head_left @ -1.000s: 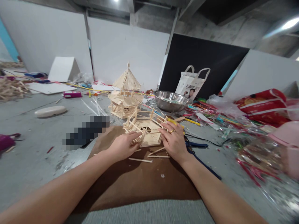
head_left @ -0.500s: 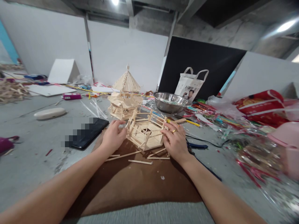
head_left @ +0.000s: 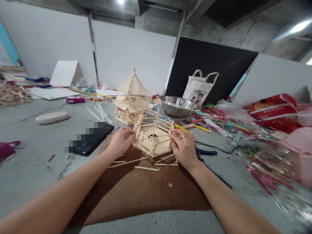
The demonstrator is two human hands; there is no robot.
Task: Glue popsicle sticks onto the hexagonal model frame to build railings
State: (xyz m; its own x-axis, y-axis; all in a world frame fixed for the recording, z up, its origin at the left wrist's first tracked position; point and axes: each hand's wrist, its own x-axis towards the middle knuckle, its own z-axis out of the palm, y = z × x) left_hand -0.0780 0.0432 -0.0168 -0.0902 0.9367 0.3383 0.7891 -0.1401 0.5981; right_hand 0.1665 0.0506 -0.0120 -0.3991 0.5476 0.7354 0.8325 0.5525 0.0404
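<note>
A hexagonal base built of thin wooden sticks (head_left: 156, 148), with low railings and a dark opening in its floor, sits on a brown board (head_left: 146, 191). My left hand (head_left: 121, 140) grips its left edge with bent fingers. At the right edge my right hand (head_left: 183, 146), with a ring on one finger, pinches the railing. Several loose wooden sticks (head_left: 147, 168) lie on the board in front of the base. Just behind it stands a pavilion model of the same sticks (head_left: 131, 109), with a pointed roof.
A black phone (head_left: 94, 143) lies left of the board, and a white oblong case (head_left: 52, 117) farther left. Behind are a metal bowl (head_left: 179, 109) and a white tote bag (head_left: 200, 89). Plastic wrappers and a pink container (head_left: 298, 146) clutter the right. Blue-handled pliers (head_left: 206, 152) lie beside my right hand.
Hardly anything differs. The fingers of my left hand have shifted slightly at the base's left edge, while my right hand stays on its right side.
</note>
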